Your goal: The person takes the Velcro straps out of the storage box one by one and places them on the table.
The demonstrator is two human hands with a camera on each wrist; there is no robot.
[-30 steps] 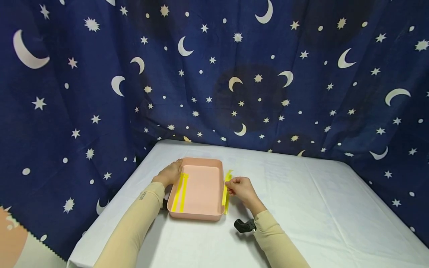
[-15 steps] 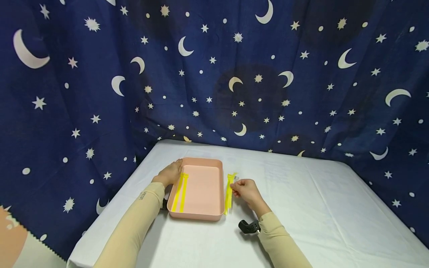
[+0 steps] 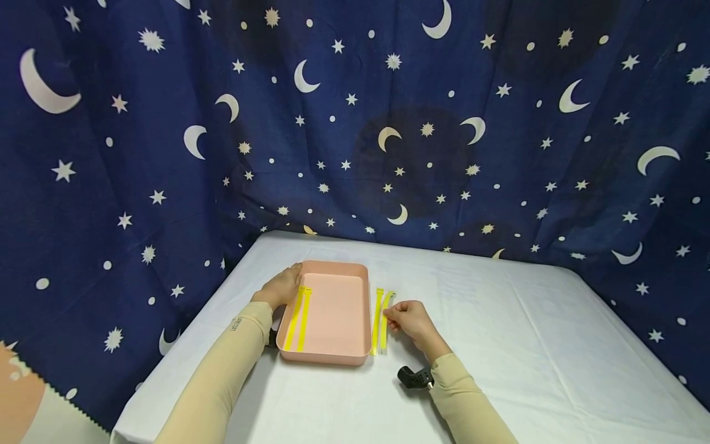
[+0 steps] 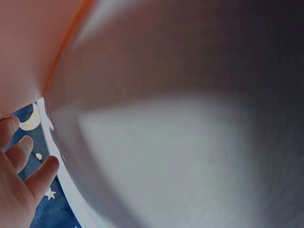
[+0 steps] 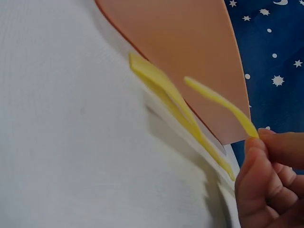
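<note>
Yellow strip [image 5: 223,105] pinched at its tip by my right hand [image 3: 409,319], just right of the pink tray [image 3: 333,354]. Going left to right: my left hand [image 3: 281,287] rests open-fingered on the tray's left rim, beside two strips [image 3: 297,319] inside; another strip [image 3: 376,320] lies on the white cloth [image 3: 527,345]. Risk, I reckon: that thin fingertip pinch slips and the limp strip drops crooked.
</note>
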